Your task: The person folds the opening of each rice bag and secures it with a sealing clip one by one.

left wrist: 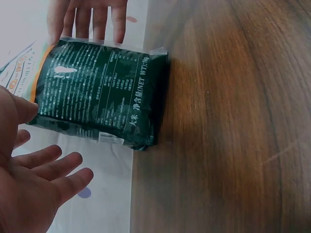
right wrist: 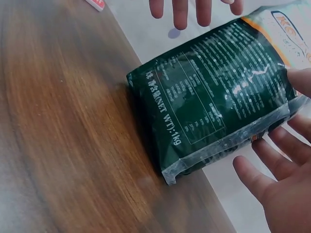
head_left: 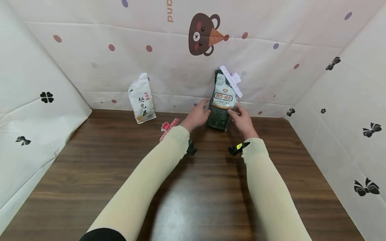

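Note:
A green and silver rice bag (head_left: 223, 105), marked KO-KO, stands on the table against the back wall. A lilac bag clip (head_left: 231, 80) with a ruler-like bar slants across its top right corner. My left hand (head_left: 197, 115) is at the bag's left side, thumb tip right at the edge; in the left wrist view its fingers (left wrist: 53, 165) are spread and extended. On the other side is my right hand (head_left: 241, 120), thumb at the front edge and fingers (right wrist: 272, 158) extended along the side. The bag's back is hidden.
A white rice bag (head_left: 142, 98) leans against the back wall to the left. Between it and my left sleeve lies a red bag clip (head_left: 169, 129) on the brown wooden table (head_left: 193, 187). Patterned cloth walls (head_left: 331, 134) enclose the back and sides.

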